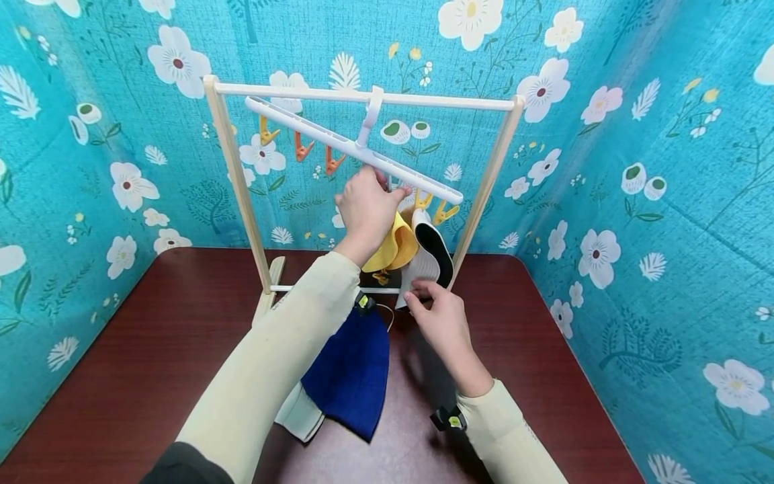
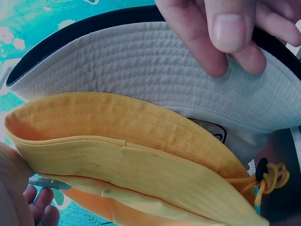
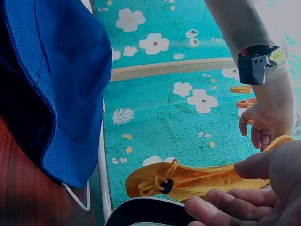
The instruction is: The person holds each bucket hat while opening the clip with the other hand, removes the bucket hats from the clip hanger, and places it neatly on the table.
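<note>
Under the tilted white hanger (image 1: 314, 131), my left hand (image 1: 367, 207) pinches a grey clip (image 2: 49, 182) beside a yellow bucket hat (image 1: 393, 247). The yellow hat hangs folded, its drawstring and black toggle (image 3: 166, 186) dangling. Next to it hangs a bucket hat with a white side and a black side (image 2: 127, 61), near the yellow clips (image 1: 444, 213) at the hanger's lower right end. My right hand (image 1: 441, 316) is at this hat's lower brim, fingers loosely bent and thumb apart; in the left wrist view its fingertips overlap the white stitched brim.
A wooden rack (image 1: 238, 181) with a white top bar (image 1: 447, 101) carries the hanger. Orange clips (image 1: 302, 146) hang from its raised left end. A dark blue bucket hat (image 1: 353, 370) lies on the dark red table (image 1: 151, 363), with something pale (image 1: 300, 411) beside it. Flowered cloth surrounds the table.
</note>
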{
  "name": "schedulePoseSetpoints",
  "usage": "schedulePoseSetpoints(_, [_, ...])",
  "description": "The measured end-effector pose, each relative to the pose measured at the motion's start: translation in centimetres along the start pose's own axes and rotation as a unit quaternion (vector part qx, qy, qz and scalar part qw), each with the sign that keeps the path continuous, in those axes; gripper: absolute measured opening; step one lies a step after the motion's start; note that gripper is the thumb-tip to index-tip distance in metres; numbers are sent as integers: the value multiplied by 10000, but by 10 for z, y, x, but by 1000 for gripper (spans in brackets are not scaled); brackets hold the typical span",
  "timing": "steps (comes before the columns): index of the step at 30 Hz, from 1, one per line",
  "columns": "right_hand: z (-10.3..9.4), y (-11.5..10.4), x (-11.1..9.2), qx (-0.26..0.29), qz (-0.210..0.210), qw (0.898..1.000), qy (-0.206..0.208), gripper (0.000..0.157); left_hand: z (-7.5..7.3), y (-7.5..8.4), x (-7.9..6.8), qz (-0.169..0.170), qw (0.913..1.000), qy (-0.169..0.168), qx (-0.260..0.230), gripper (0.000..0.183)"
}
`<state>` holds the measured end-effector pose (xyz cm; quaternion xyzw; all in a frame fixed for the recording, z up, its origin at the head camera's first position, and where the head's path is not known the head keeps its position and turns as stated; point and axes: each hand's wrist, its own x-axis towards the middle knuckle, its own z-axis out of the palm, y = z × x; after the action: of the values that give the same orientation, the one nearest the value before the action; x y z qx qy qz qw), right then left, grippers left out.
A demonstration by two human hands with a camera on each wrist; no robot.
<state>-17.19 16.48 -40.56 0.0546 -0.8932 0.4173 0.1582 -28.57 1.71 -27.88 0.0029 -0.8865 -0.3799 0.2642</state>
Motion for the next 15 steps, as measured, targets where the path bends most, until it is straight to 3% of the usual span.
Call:
schedulePoseSetpoints(8, [2,2,2,9,-55,10000,11,29,1,1,1,133,9987,137,482,40])
schedulePoseSetpoints(15, [2,2,1,-9,10,10000,21,28,3,5,-1,-60,9994,46,328,48])
